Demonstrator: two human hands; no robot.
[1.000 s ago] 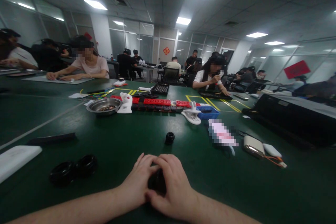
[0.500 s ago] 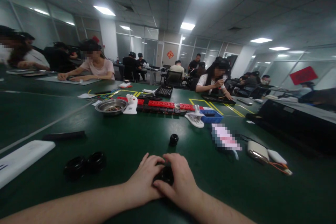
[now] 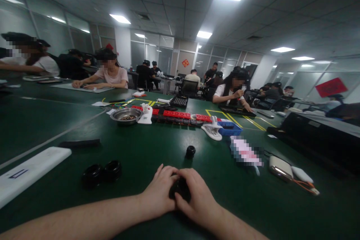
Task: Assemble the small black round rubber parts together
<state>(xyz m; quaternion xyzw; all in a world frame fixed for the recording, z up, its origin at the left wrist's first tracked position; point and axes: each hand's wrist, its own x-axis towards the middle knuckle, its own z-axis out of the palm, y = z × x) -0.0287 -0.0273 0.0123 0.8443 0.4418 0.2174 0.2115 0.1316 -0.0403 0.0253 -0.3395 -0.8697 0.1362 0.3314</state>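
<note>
Hands [image 3: 180,195] pinch black part [image 3: 180,189], grip seemingly closed; bare mat [image 3: 253,202] around.

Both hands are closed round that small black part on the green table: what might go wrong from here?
The black part is mostly hidden between the left hand and right hand, so a slip or misfit may go unseen. If it pops free, it might roll towards the loose black cap just ahead. The two black rings lie near the left forearm, which might nudge them.

Left hand [image 3: 159,191] and right hand [image 3: 197,198] together clasp a small round black part [image 3: 180,189] above the dark green table [image 3: 140,146].
</note>
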